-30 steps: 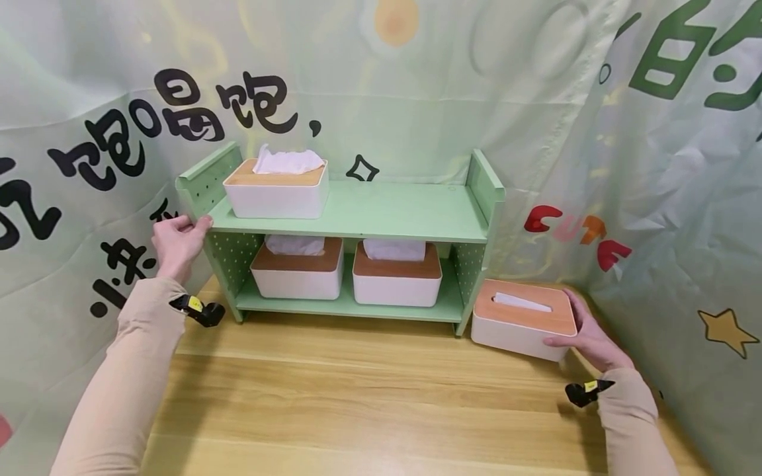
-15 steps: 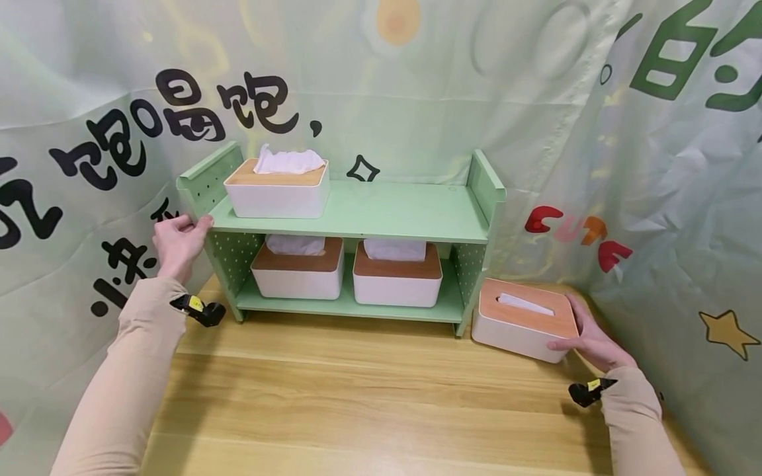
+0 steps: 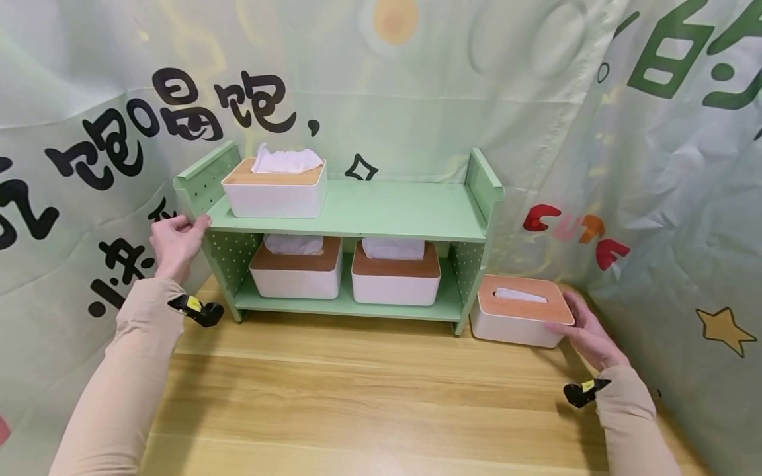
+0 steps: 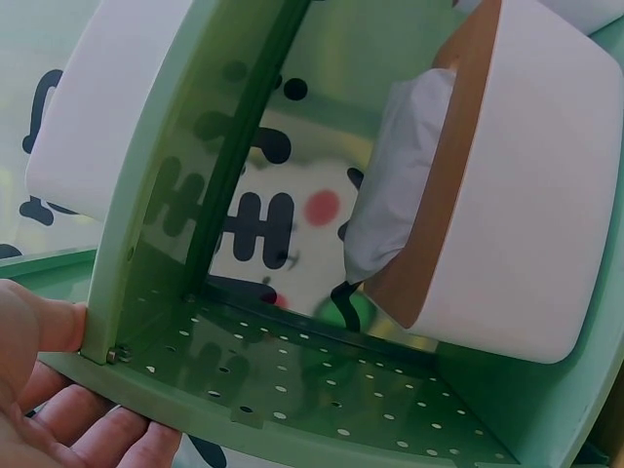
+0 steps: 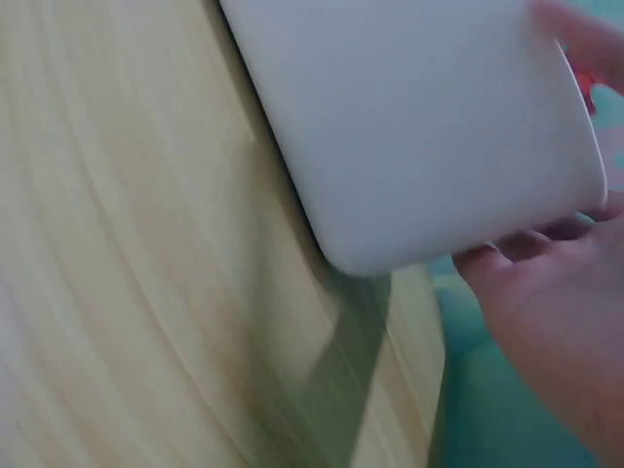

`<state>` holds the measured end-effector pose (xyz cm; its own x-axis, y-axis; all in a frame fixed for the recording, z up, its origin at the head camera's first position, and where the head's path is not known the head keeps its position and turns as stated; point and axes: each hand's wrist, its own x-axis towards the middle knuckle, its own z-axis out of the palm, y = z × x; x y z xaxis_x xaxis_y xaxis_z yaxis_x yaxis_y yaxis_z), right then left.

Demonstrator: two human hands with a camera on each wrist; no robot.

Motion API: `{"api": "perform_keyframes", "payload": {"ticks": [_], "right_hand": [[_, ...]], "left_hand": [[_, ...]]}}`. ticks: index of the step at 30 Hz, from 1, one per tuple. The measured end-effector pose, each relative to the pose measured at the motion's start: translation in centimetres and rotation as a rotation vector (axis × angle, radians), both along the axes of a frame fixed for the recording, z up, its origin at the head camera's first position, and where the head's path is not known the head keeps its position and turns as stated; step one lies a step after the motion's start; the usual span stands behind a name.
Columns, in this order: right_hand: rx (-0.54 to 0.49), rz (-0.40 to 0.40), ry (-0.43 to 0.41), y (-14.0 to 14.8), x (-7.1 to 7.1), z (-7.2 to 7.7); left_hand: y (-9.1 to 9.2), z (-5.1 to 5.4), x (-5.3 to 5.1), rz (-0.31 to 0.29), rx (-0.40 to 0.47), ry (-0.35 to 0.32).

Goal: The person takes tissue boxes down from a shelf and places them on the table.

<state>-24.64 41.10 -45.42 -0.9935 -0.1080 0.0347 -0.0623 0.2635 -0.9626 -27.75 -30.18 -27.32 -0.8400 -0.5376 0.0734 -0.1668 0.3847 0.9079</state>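
My left hand (image 3: 178, 246) grips the green two-tier shelf (image 3: 405, 208) at its left side panel. In the left wrist view, the thumb lies against the upper board's front edge and the fingers curl round the panel's outside. On the wooden table, at the shelf's right foot, sits a white tissue box (image 3: 516, 329) with a wood-look lid and tissue in its slot. My right hand (image 3: 592, 337) holds that box by its right end, thumb at the front corner and fingers round the far side. The right wrist view shows its white wall (image 5: 409, 127) close to the tabletop.
One tissue box (image 3: 276, 200) stands on the upper tier at the left. Two more, a left box (image 3: 297, 283) and a right box (image 3: 395, 289), sit side by side on the lower tier. A printed curtain (image 3: 381, 79) hangs behind and along both sides of the table (image 3: 369, 396).
The tissue box in my right hand has turned and shifted slightly back, so its front now lies nearer parallel to the shelf. The left hand keeps its hold on the shelf.
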Motion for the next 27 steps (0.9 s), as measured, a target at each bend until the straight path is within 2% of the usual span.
{"api": "perform_keyframes", "payload": {"ticks": [3, 5, 9, 12, 17, 21, 27], "right_hand": [[-0.074, -0.063, 0.023, -0.9, -0.2, 0.0], [-0.069, -0.153, 0.026, -1.8, -0.3, 0.0], [-0.036, -0.351, -0.035, -3.8, -0.4, -0.1], [-0.063, -0.433, -0.07, -4.7, -0.5, -0.1], [-0.064, -0.451, -0.048, -4.8, -0.8, 0.2], [-0.073, -0.448, -0.041, -4.6, -1.1, 0.0], [-0.094, -0.468, -0.107, -4.4, -1.3, 0.0]], "left_hand": [[0.0, 0.0, -0.1, 0.003, 0.014, 0.0], [0.0, 0.0, -0.1, -0.001, 0.021, -0.004], [-0.1, 0.1, 0.0, 0.0, 0.03, -0.005], [-0.3, 0.1, 0.1, 0.002, 0.023, -0.002], [-0.5, 0.1, 0.2, -0.01, 0.039, 0.028], [-0.5, 0.0, 0.1, -0.012, 0.04, 0.027], [-0.3, -0.1, 0.0, -0.024, 0.037, 0.02]]}}
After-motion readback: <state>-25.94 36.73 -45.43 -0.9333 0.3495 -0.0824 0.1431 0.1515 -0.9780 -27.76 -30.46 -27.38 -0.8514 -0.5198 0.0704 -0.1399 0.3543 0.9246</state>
